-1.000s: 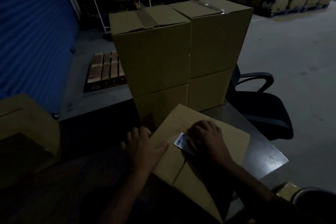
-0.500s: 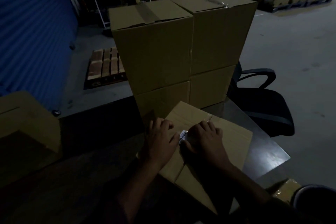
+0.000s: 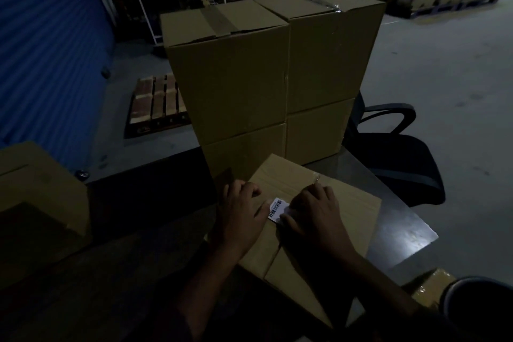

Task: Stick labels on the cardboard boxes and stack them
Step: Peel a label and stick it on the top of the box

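Observation:
A brown cardboard box (image 3: 352, 203) lies on the dark table (image 3: 399, 233) in front of me. A white barcode label (image 3: 277, 209) sits on its top. My right hand (image 3: 316, 219) lies flat over the label's right part, fingers pressing down. My left hand (image 3: 241, 212) rests on the box's left edge, its thumb touching the label's left side. Behind stand two stacks of two taped boxes each, the left stack (image 3: 230, 86) and the right stack (image 3: 333, 64) side by side.
Another cardboard box (image 3: 36, 186) stands at the left of the table. A black office chair (image 3: 399, 155) is beyond the table's right side. A wooden pallet (image 3: 155, 103) lies on the floor by the blue shutter (image 3: 47, 44). Several boxes are piled at the far right.
My left hand slid right from the box's left corner up to the label. My right hand shifted slightly and keeps pressing the label.

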`<state>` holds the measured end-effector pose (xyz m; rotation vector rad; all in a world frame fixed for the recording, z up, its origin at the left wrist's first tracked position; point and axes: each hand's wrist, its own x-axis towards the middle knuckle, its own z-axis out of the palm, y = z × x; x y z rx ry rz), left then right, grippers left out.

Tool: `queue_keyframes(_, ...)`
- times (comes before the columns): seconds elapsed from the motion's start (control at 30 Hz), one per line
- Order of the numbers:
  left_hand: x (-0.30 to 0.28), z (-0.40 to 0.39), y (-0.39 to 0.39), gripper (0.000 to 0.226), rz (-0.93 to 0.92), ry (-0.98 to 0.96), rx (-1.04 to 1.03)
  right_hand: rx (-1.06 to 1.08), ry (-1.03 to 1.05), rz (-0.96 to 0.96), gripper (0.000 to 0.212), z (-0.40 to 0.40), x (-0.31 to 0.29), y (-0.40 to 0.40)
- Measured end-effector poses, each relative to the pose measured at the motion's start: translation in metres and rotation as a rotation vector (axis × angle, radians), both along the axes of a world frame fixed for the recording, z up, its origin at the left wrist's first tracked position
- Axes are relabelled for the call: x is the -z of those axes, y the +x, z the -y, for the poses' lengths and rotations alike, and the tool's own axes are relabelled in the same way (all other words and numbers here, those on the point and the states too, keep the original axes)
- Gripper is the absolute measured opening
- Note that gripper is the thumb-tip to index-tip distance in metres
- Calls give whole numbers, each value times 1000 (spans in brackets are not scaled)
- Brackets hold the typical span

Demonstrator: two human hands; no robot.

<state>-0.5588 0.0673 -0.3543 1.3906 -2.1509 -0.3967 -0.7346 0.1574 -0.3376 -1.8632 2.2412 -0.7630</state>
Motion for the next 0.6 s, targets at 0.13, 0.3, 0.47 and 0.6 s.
queue_keyframes(0.13, 1, -1, 0, 26, -17, -5, -13, 95, -4, -85, 43, -25, 1, 0)
queue_keyframes(0.3, 0, -1, -1, 27, -7, -4, -10, 87, -31, 5, 40, -24, 8, -8)
queue_keyframes(0.47, 0, -1, 1, 31, 8, -21, -62, 193, -20, -55, 26, -45, 0, -2)
queue_keyframes(0.6, -2, 1, 3, 42, -102, 138, -137, 138, -13, -148, 36, -66, 5, 8)
